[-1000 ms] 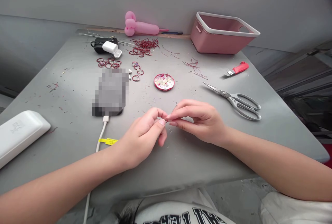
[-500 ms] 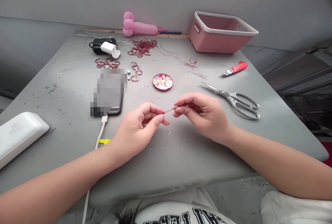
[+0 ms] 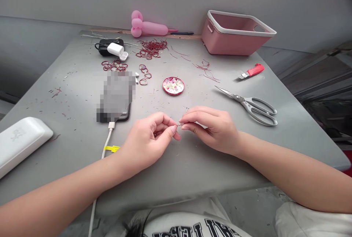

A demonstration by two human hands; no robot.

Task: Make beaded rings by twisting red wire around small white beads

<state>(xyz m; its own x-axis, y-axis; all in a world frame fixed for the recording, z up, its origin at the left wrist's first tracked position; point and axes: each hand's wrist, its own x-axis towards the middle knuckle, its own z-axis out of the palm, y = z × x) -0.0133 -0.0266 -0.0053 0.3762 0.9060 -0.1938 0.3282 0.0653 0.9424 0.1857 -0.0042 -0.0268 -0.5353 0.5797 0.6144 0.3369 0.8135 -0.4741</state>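
Above the grey table, my left hand (image 3: 150,140) pinches a thin red cord (image 3: 178,125) between thumb and fingertips; most of the cord is hidden in the fingers. Close against it, the thumb and forefinger of my right hand (image 3: 210,129) are closed on a small pale bead at the cord's end, barely visible now. The fingertips of both hands almost touch. Just beyond them lies a round red-rimmed lid (image 3: 173,86) holding pale and pink beads. Silver scissors (image 3: 249,106) rest to the right of my right hand.
A red utility knife (image 3: 254,70) and a pink bin (image 3: 233,41) stand at the right. Red cord rings (image 3: 114,65), a cord pile (image 3: 152,49), a pink balloon (image 3: 154,28) and an earbud case (image 3: 115,49) lie farther back. A phone (image 3: 117,96) with a white cable is left.
My right hand has moved left and slightly down, so both hands' fingertips are closer together. The stretch of red cord showing between them has shortened, and the bead is more hidden.
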